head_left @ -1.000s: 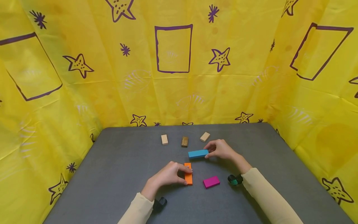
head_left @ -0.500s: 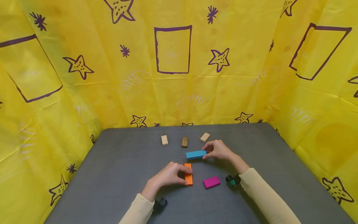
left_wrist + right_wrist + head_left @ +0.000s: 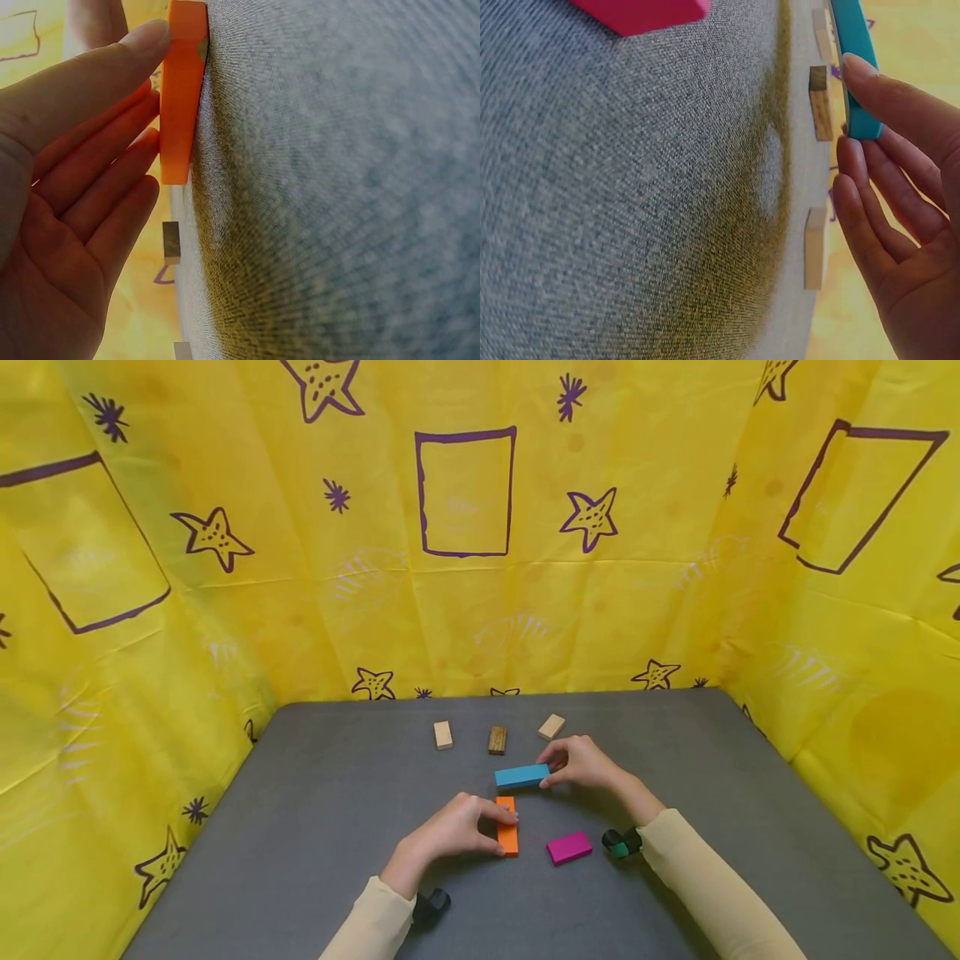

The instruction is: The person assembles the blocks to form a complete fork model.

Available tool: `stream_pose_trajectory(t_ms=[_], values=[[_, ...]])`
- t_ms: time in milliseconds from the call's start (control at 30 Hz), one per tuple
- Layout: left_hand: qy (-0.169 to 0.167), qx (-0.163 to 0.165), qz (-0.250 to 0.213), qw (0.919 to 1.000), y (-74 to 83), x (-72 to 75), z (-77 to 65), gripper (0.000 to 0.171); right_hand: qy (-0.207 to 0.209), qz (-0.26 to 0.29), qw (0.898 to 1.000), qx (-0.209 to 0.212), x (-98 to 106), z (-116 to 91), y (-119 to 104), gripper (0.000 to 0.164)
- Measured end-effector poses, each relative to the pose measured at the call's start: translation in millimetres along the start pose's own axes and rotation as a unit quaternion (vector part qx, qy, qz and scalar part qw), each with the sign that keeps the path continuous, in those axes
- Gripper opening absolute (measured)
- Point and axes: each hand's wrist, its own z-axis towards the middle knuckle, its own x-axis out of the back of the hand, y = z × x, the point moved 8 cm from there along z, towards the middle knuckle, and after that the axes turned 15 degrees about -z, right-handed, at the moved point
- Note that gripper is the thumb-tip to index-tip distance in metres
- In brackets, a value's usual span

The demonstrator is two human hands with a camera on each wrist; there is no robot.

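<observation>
My left hand (image 3: 459,828) pinches an orange wooden block (image 3: 507,839), thumb at its near end and fingers toward its far part. In the left wrist view the block (image 3: 180,112) lies flat along the grey cloth. A longer-looking blue block (image 3: 520,776) is pinched by its right end between the thumb and fingers of my right hand (image 3: 585,763). The right wrist view shows this blue block (image 3: 864,120) against the yellow backdrop, raised off the table. Its left end sits just beyond the orange block's far end. A magenta block (image 3: 569,848) lies on the table, right of the orange one.
Behind the blue block, a pale wooden block (image 3: 443,735), a dark brown block (image 3: 497,740) and another pale block (image 3: 551,727) lie in a loose row. Yellow patterned cloth (image 3: 465,635) walls the grey table (image 3: 337,777) at back and sides.
My right hand has carried the blue block a short way left, nearer to the orange block's far end. The left hand and the orange block have stayed in place.
</observation>
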Motion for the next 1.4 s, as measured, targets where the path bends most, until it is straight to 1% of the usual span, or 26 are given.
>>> stream_pose_trajectory(t_ms=[267,467,1033,1300,1400], values=[[0.002,-0.005,0.001,1.0,-0.3,0.1,-0.5,0.044,-0.007,-0.005,1.0,-0.003,-3,2,-3,0.033],[0.001,-0.001,-0.002,1.0,-1.3,-0.2,0.0,0.044,-0.008,-0.013,1.0,0.001,-4,4,-5,0.033],[0.005,-0.017,0.006,0.9998,-0.2,0.3,0.9,0.044,-0.012,-0.007,1.0,0.007,-11,10,-12,0.033],[0.004,-0.008,0.003,1.0,-1.0,0.4,1.1,0.044,-0.016,0.001,1.0,0.012,-15,13,-13,0.032],[0.005,-0.01,0.002,0.9999,-0.8,0.4,0.9,0.044,-0.019,-0.001,1.0,0.009,-17,14,-12,0.032]])
